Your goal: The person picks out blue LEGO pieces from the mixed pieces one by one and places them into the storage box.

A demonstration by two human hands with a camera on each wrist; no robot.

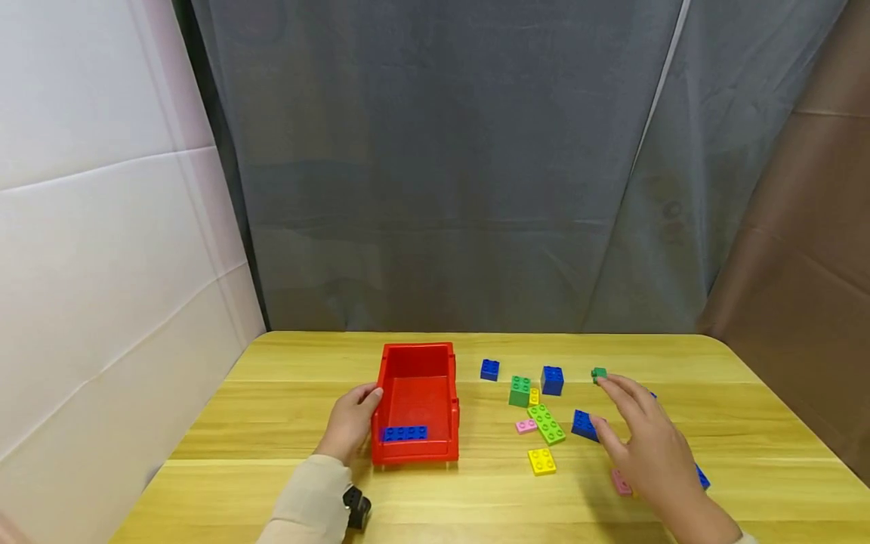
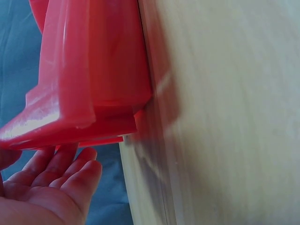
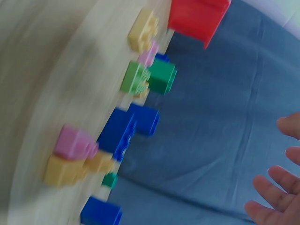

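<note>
"One pick-up, by my judgement, is the step in hand. Next move?"

"Calls, I would judge, for a descent and a pinch on one loose brick; which one, cannot tell."

"From the left, then."

"One left hand (image 1: 350, 425), at the left wall of the red bin (image 1: 416, 403). Grip: pinching that wall, fingers along its outer side."

"Contents of the bin?"

"One long blue brick (image 1: 404, 433), double row of studs, lying crosswise at the near end."

"Right of the bin?"

"Studded pieces, loose, mixed colours. One small blue brick (image 1: 489, 369), near the bin's far end. One green brick (image 1: 519, 391), boxy, farther right. One small pink brick (image 1: 526, 426), level with the bin's nearer half. One yellow brick (image 1: 541, 462), flat, four studs, level with its near end. One lime brick (image 1: 547, 424), long, askew to the bin. One tall blue brick (image 1: 552, 381), level with its farther half. Others, partly hidden, farther right."

"Final entry?"

"One right hand (image 1: 649, 446), well right of the bin, above the bricks. Grip: fingers spread, nothing held."
</note>
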